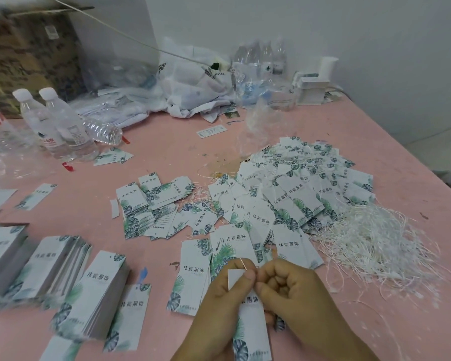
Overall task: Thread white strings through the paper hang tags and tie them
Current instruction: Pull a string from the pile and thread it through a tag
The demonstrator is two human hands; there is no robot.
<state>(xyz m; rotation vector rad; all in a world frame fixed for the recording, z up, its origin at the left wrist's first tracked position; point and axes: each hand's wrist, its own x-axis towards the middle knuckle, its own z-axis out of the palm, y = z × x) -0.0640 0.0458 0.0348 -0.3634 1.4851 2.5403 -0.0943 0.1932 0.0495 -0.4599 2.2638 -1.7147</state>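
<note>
My left hand (pixel 219 303) grips a white paper hang tag (pixel 251 321) with green leaf print, thumb pressed on its top end. My right hand (pixel 292 293) is curled beside it and pinches a thin white string (pixel 242 264) at the tag's top. A heap of loose white strings (pixel 375 246) lies to the right. A mound of tags with strings on them (pixel 297 188) sits beyond my hands. Neat stacks of plain tags (pixel 99 295) lie at the left.
Scattered tags (pixel 151 204) cover the middle of the pink table (pixel 167 147). Water bottles (pixel 60 123) stand at the far left, crumpled plastic bags (pixel 193 84) and more bottles at the back, small white boxes (pixel 311 89) near the wall.
</note>
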